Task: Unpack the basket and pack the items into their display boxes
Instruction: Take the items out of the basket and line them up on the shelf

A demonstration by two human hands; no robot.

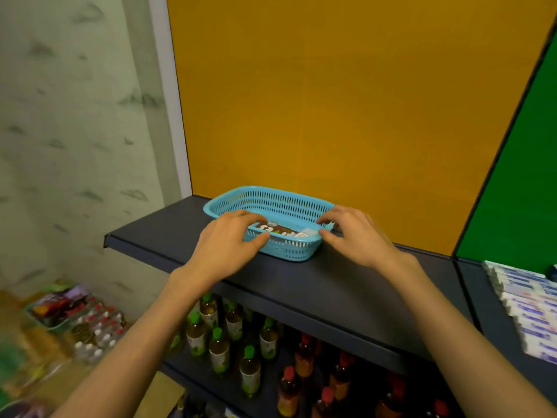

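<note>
Hands are gripping one blue basket (272, 206) on the dark shelf (316, 285): left hand (229, 239) and right hand (352, 233) curling over its near rim, partly hiding one brown packet (278, 230), label unreadable.

Green-capped bottles (217, 342) and red-capped bottles (304, 357) stand on the lower shelf (271, 384).

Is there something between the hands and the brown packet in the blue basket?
Only the basket's near wall. The left hand grips that rim, the right hand the right end; the brown packet lies uncovered inside.
</note>
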